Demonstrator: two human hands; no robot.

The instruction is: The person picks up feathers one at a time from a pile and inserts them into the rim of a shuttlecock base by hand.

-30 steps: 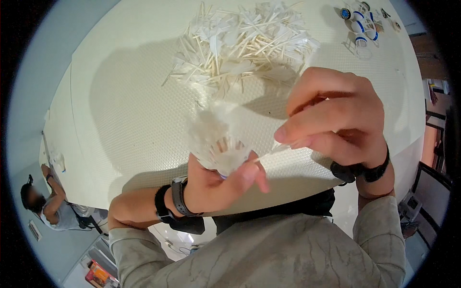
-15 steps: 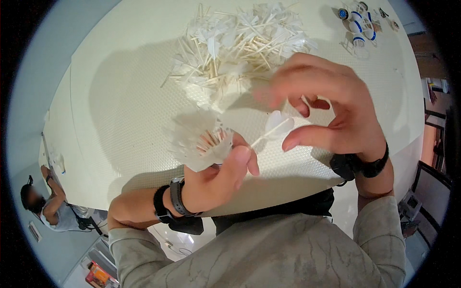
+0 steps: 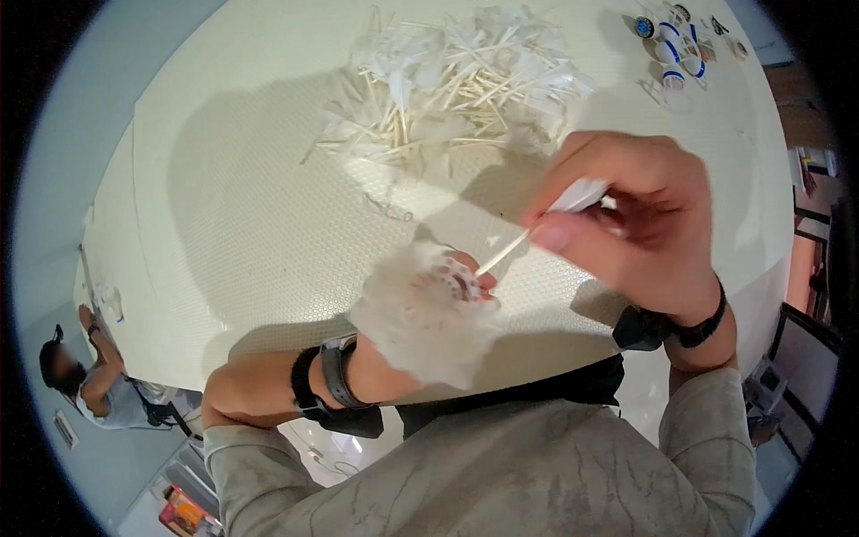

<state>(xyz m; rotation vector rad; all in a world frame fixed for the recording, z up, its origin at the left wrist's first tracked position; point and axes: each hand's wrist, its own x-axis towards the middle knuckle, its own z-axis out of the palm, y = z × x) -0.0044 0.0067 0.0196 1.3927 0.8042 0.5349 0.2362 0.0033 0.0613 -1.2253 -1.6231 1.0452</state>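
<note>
My left hand (image 3: 385,374) is closed on a fanned bundle of white feathers (image 3: 420,318), blurred by motion. A small round piece with dark dots (image 3: 459,279) shows at the bundle's upper right edge. Most of the hand is hidden behind the feathers, with fingertips showing past that edge. Just to the right, my right hand (image 3: 631,224) pinches a single white feather (image 3: 577,197) between thumb and fingers. Its pale quill slants down to the left, the tip beside the left fingertips; contact is unclear. Farther off lies a loose pile of white feathers (image 3: 447,76) with pale quills.
The white textured table (image 3: 242,206) has a curved edge near my body. At its far right stand several small white objects with blue bands (image 3: 671,54). Another person (image 3: 103,385) sits at the far left by the table. Dark-framed chairs (image 3: 810,331) are at right.
My left hand has turned the feather bundle and brought it slightly right and nearer. The right fingers, apart before, have closed on the single feather, which now points its quill at the bundle.
</note>
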